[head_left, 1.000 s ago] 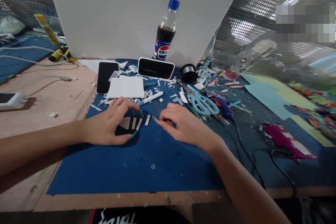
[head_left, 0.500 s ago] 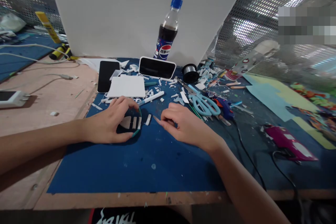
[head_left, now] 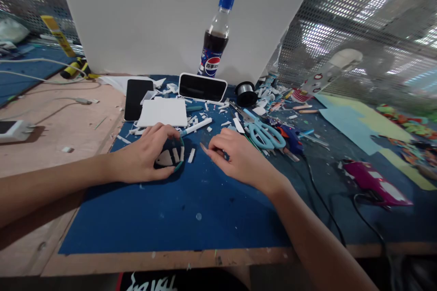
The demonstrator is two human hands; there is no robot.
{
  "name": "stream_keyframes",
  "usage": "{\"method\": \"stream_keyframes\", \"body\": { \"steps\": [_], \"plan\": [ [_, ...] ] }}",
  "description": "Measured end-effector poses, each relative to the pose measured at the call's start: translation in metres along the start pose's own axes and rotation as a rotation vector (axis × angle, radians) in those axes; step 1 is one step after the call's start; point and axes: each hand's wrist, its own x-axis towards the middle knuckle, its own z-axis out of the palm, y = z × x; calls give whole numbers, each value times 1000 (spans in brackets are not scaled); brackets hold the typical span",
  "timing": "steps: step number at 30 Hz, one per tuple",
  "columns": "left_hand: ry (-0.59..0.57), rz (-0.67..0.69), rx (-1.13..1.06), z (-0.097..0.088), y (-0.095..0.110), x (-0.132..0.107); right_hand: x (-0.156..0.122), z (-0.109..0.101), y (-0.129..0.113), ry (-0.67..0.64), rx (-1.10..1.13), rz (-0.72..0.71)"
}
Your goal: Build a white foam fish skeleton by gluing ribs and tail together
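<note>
Step in hand, by appearance: you are setting out pale pieces (head_left: pixel 164 159) inside a curved teal band (head_left: pixel 178 167), on the blue mat (head_left: pixel 146 220); the next move calls for a light touch. Your left hand (head_left: pixel 146 155) — thumb and fingers well parted, clasping the band between them. Your right hand (head_left: pixel 235 154) — fingers curled, tips near the loose white strip (head_left: pixel 191 155) outside the band; whether they pinch anything cannot be told.
</note>
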Motion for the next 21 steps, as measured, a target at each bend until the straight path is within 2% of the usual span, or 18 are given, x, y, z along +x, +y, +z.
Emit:
{"method": "stream_keyframes", "body": {
  "steps": [11,21],
  "plan": [
    [-76,179,67,-8,-19,16,-1,-3,6,-49,28,-6],
    [-56,244,108,-13,-32,5,-1,-5,8,-85,36,-17]
  ]
}}
